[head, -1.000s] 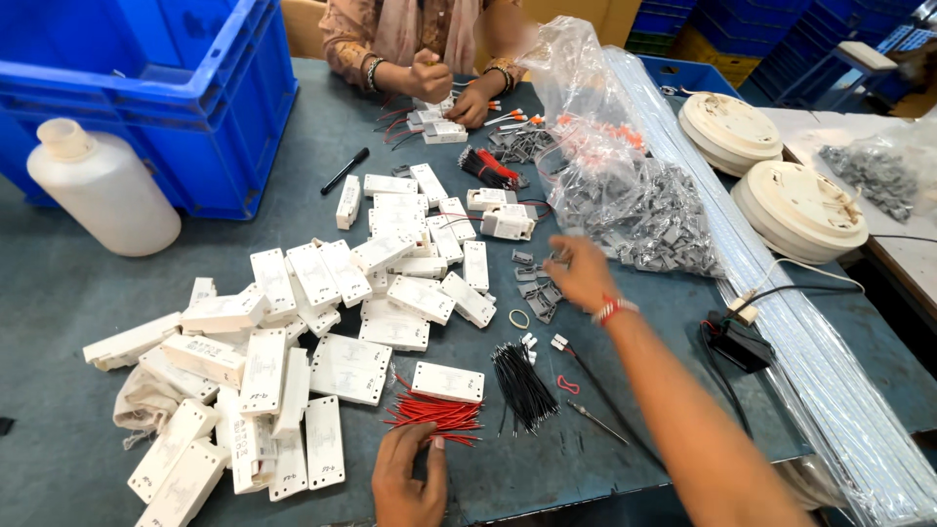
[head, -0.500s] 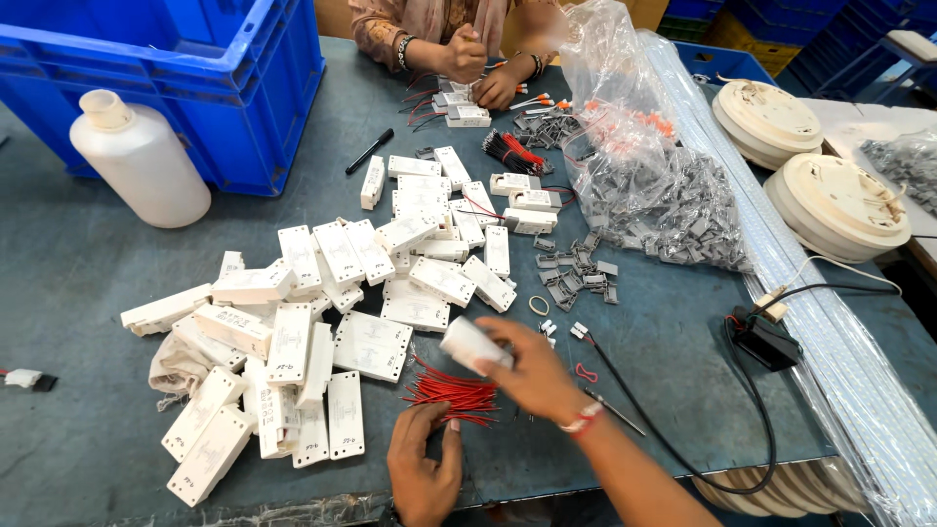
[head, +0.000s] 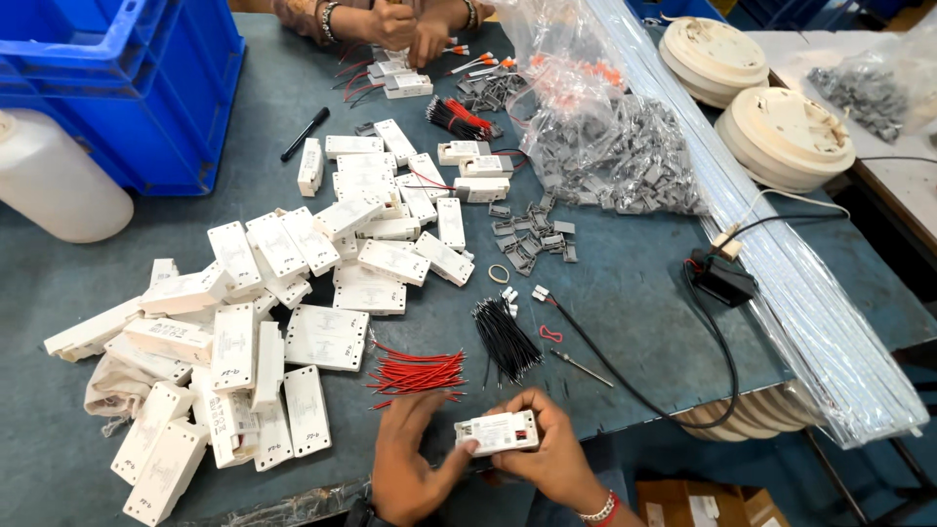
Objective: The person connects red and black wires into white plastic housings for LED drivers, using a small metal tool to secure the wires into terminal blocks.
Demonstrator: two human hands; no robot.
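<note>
At the near edge of the counter (head: 634, 293), we hold a small white plastic module (head: 498, 432) between both hands: our left hand (head: 415, 466) pinches its left end with thumb and fingers, while our right hand (head: 547, 454) closes its grip around the right end. Just beyond lie a bundle of red wires (head: 420, 372) and a bundle of black wires (head: 505, 337). A heap of white modules (head: 293, 283) spreads to the left. Across the counter, another person's hands (head: 410, 29) appear to work on similar parts.

Both hands are bare, with no gloves or rings in view. The right hand (head: 547, 454) wears a beaded white and red wristband (head: 597, 509). The left hand (head: 415, 459) has a dark band at its wrist.
</note>
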